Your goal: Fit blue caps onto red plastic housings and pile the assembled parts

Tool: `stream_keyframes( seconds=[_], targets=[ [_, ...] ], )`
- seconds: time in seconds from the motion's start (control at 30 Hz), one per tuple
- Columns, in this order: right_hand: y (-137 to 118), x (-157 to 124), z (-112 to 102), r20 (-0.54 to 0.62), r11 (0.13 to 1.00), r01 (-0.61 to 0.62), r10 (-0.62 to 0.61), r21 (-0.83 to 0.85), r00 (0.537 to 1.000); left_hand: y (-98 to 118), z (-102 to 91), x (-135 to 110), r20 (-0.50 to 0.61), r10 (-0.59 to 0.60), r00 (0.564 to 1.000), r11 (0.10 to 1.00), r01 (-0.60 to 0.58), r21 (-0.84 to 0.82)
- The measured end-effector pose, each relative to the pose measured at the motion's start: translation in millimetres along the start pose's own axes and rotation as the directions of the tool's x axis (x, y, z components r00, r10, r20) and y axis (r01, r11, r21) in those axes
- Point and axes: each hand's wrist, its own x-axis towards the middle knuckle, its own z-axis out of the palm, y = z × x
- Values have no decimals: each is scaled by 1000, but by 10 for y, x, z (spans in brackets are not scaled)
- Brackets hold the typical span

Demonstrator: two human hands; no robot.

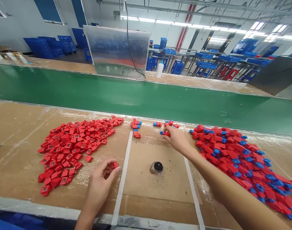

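Note:
My left hand [101, 182] is closed in a pinch on a small red plastic block [114, 165], just left of the taped cardboard sheet. Beside it, a large heap of loose red blocks [74, 143] spreads over the left of the bench. My right hand [174, 137] reaches to the far edge of the cardboard, its fingers closed on a red block with a blue end [165, 133]. More red-and-blue pieces [157, 124] lie just beyond that hand. A small round container of dark contents [157, 167] sits on the cardboard between my hands.
A heap of red-and-blue pieces [232, 153] lies right, under my right forearm. Several red and blue pieces [136, 124] stand at the cardboard's far left corner. A green wall [136, 97] borders the bench; a white bottle [160, 69] and metal panel [117, 51] stand on its ledge.

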Motion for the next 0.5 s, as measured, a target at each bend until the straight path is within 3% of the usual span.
stream_keyframes(
  seconds=[0.13, 0.23, 0.4, 0.5],
  targets=[
    [277, -482, -250, 143, 997, 54, -45, -55, 989, 74, 114, -60, 91, 87, 992, 994, -93, 60],
    [310, -776, -219, 211, 994, 61, -40, -96, 977, 142, 275, -131, 151, 100, 983, 995, -100, -10],
    [187, -943, -20, 167, 991, 107, -93, -80, 982, 248, 645, -344, 136, -2, 991, 970, 34, -240],
    [180, -994, -8, 117, 991, 126, -119, -47, 986, 272, 822, -476, 147, -82, 986, 921, 131, -366]
  ],
)
